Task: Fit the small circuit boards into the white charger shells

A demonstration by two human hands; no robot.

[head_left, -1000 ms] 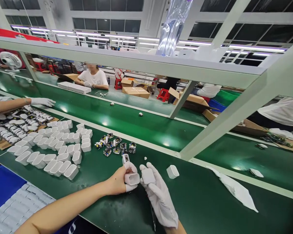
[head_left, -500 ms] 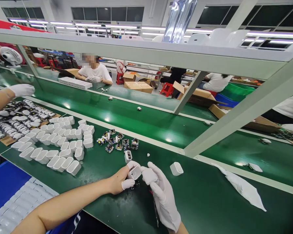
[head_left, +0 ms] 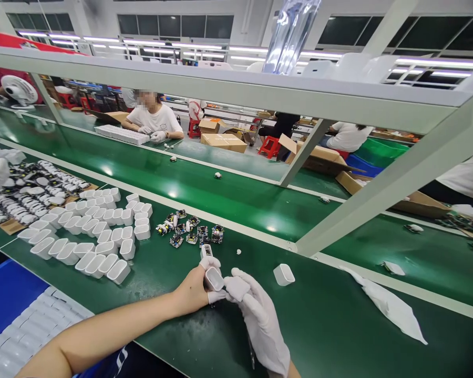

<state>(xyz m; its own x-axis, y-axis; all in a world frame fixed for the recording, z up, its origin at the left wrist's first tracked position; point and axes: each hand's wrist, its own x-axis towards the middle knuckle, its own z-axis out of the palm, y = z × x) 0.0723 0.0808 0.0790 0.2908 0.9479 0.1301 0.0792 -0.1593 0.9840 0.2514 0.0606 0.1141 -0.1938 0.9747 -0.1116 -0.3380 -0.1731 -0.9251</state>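
Note:
My left hand (head_left: 197, 287), bare but with white finger cots, pinches an empty white plastic shell (head_left: 213, 278) with its open mouth facing up. My right hand (head_left: 260, 320) wears a white glove and grips a second white piece (head_left: 237, 287) pressed against that shell. Both hands hover just over the green bench (head_left: 331, 320). Just ahead of them stands a shell with a board inside (head_left: 206, 251), and beyond it a cluster of small circuit boards (head_left: 189, 232). A lone empty shell (head_left: 284, 274) lies to the right.
Rows of empty white shells (head_left: 98, 231) cover the bench at left, beside a tray of parts (head_left: 27, 191). A blue bin of white pieces (head_left: 19, 336) sits at lower left. A white rag (head_left: 390, 310) lies right. Metal frame bars (head_left: 378, 199) cross overhead; the conveyor (head_left: 228, 197) carries small pieces; other workers sit beyond it.
My left hand turned the shell from lying sideways to mouth up. The two hands stay together. The co-worker's gloved hand at far left drew back toward the frame edge.

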